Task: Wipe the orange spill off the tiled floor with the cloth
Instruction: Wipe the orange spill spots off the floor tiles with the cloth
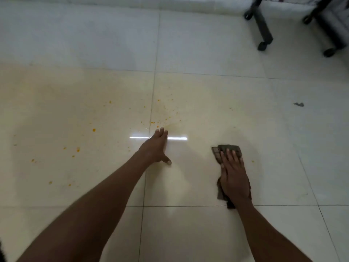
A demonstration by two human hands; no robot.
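Orange droplets of the spill (162, 118) are scattered over the cream tiled floor (188, 233), from the far left to just beyond my left hand, with a faint smear in the middle. My left hand (156, 148) lies flat on the floor, fingers together and thumb out, holding nothing. A dark checked cloth (226, 149) lies on the floor to the right. My right hand (233, 176) presses flat on top of it, so the cloth's middle is hidden. One small orange dot (253, 161) sits just right of the cloth.
Black furniture legs with castors (262, 33) stand at the far right. A small grey scrap (299, 104) lies on the floor to the right. A pale wall base (132, 2) runs along the far edge. A bright light reflection (177, 138) crosses the tile by my left hand.
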